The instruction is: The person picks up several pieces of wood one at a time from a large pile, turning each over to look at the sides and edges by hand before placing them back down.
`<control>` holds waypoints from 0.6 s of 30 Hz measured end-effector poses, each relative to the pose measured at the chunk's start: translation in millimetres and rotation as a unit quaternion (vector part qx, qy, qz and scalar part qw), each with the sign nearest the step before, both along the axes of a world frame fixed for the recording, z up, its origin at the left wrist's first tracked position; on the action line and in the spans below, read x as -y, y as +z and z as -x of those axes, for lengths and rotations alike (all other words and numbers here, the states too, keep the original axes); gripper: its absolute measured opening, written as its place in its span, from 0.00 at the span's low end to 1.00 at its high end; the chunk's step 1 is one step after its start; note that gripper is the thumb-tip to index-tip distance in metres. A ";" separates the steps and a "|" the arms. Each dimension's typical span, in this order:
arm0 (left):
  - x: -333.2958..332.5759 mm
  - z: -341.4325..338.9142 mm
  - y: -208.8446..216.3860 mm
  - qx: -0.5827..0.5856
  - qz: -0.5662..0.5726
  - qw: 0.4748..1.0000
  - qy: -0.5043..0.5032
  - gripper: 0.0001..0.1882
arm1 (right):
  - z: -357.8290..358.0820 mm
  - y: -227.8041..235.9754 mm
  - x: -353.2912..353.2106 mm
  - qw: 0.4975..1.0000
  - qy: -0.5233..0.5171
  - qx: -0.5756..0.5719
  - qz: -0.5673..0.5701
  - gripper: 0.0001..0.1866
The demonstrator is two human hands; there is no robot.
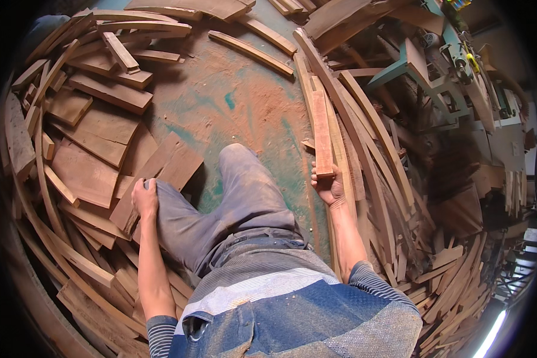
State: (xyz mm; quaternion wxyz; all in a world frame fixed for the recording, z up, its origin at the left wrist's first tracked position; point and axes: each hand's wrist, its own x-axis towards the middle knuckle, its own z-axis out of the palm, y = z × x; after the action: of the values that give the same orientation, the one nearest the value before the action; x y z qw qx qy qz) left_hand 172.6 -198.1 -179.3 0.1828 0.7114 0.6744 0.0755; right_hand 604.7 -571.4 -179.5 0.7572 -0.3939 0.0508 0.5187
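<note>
My right hand (329, 188) grips the near end of a short reddish wooden slat (322, 134), which points away from me over a row of long curved strips. My left hand (145, 198) rests flat on my left knee, fingers closed over the grey trouser cloth, holding nothing. Both of my legs (244, 191) in dusty grey trousers reach forward over the floor between the two wood piles.
Flat boards and offcuts (95, 149) are heaped on the left. Long curved wooden strips (370, 155) lie stacked on the right. The green floor (238, 101) ahead carries reddish sawdust. A green machine stand (429, 71) stands at the upper right.
</note>
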 end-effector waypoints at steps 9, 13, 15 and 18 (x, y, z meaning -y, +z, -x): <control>1.8 -4.5 3.3 -0.007 0.005 1.000 0.006 0.29 | 3.3 -35.8 -7.1 0.591 0.171 0.576 0.539 0.28; 1.1 -5.5 3.6 0.004 -0.001 1.000 -0.001 0.29 | 10.1 -82.4 14.9 0.514 0.185 0.615 0.569 0.27; 1.5 -2.6 -1.0 0.008 -0.015 1.000 -0.004 0.29 | 19.6 -90.6 13.8 0.504 0.159 0.619 0.581 0.27; -0.5 -2.5 -2.1 0.009 -0.023 1.000 -0.011 0.28 | 26.8 -97.6 10.9 0.484 0.142 0.639 0.581 0.29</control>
State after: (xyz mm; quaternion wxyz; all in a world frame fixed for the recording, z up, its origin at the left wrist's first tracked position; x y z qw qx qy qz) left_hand 175.0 -197.6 -181.4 0.1732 0.7222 0.6628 0.0954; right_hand 577.9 -582.3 -277.1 0.0961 -0.9690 -0.2141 0.0776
